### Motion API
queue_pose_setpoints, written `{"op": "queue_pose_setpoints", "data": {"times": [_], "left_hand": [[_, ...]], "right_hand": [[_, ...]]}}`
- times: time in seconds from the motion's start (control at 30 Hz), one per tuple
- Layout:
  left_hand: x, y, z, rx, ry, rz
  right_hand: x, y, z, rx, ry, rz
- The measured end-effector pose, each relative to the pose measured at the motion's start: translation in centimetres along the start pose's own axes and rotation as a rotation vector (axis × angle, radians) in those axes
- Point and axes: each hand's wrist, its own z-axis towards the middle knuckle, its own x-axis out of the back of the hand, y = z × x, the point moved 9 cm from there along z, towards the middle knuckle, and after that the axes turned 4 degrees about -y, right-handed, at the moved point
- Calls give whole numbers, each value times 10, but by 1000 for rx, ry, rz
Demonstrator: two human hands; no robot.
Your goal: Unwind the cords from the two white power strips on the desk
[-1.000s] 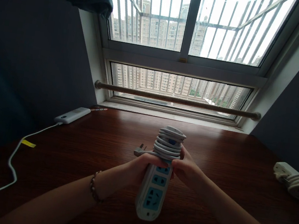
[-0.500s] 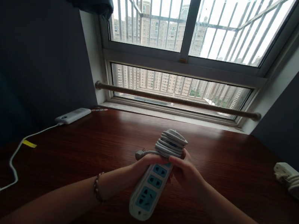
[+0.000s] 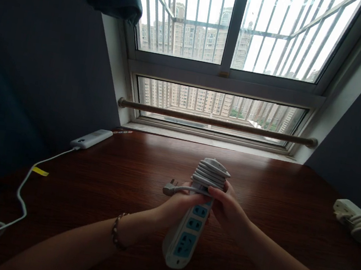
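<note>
Cord (image 3: 210, 175) encircles the power strip (image 3: 193, 224) my left hand (image 3: 173, 209) and right hand (image 3: 231, 209) grip; slackening could let the plug (image 3: 169, 189), left of the power strip, unwind it.

Daylight comes through the window (image 3: 225, 71) beyond the desk's (image 3: 149, 162) far edge, its upper panes glaring nearly white. A pale sheen lies along that edge; the wood darkens toward the viewer, and the left edge sinks into gloom. The backlit power strip (image 3: 194, 224) looks dim but fairly sharp. Wide-angle stretching slants the walls (image 3: 53, 51).
</note>
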Motion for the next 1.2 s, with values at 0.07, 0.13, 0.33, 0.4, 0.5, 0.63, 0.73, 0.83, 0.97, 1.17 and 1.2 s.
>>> {"op": "queue_pose_setpoints", "data": {"times": [0.07,0.13,0.33,0.4,0.5,0.63,0.73,0.83,0.97,1.17,1.2], "left_hand": [[2,-2,-1,41,-5,0],[1,-4,-2,79,-47,-28],[-9,-6,-4,108,-201,-113],[-6,-9,-4,117,-173,-112],[-4,-12,-5,126,-122,-81],[-8,-11,-7,105,-95,0],[-13,-14,-8,113,-152,-10],[-14,-22,-7,150,-221,-32],[-11,-26,-6,163,-282,-35],[-10,-28,-5,186,-236,-59],[-9,-27,-4,155,-196,-31]], "right_hand": [[-1,-2,0,6,-23,-5],[-4,-2,0,-5,-67,-16],[-12,1,-3,-83,-224,-46],[-11,1,-3,-87,-226,-47],[-10,1,-2,-93,-239,2],[-8,-3,0,-45,-203,74],[-5,-4,0,-27,-177,72],[-5,-4,-1,-28,-202,101],[-7,-2,-2,-60,-251,108],[-8,1,-2,-87,-215,82],[-4,-2,-1,-81,-160,78]]}}
